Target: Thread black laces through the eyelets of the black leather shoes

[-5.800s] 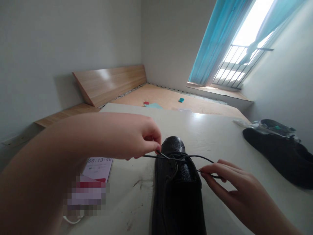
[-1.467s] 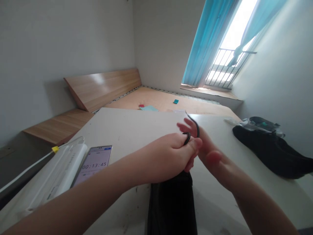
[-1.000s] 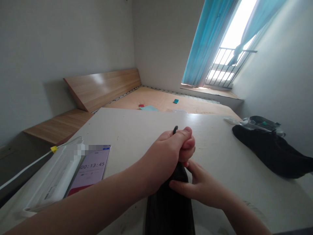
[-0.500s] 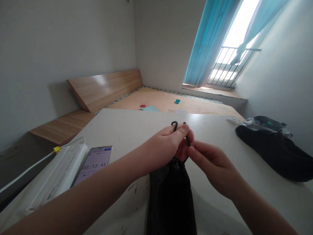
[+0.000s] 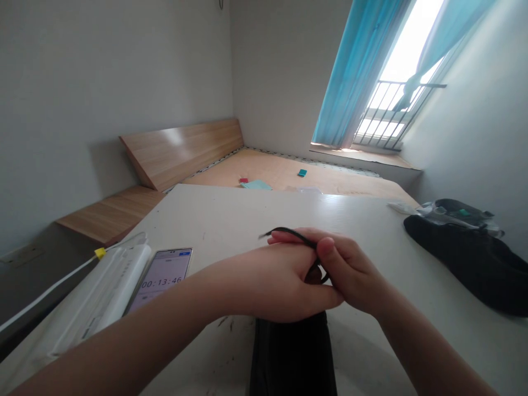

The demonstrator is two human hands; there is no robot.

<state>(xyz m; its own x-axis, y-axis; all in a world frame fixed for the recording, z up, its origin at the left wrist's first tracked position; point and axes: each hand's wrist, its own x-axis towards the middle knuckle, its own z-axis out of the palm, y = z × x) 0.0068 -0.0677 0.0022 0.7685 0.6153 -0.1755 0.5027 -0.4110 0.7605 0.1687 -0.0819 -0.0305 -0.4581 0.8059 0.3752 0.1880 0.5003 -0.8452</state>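
A black shoe rests on the white table, its opening toward me and its front part hidden beneath my hands. My right hand pinches a black shoelace between thumb and fingers. The free end of that lace crosses over the back of my left hand and points left. Below the pinch, the lace curves in the gap between my left thumb and forefinger. My left hand is closed around the lace, its thumb reaching across to touch my right hand; its other fingertips are hidden.
A second black shoe lies at the right with clear plastic at its opening. To the left are a phone showing a timer and a white case with a cable. Beyond the white table stands a wooden bed.
My left hand has turned palm down and lowered over the shoe. My right hand has moved up against it, and the lace end now lies across the left hand's back.
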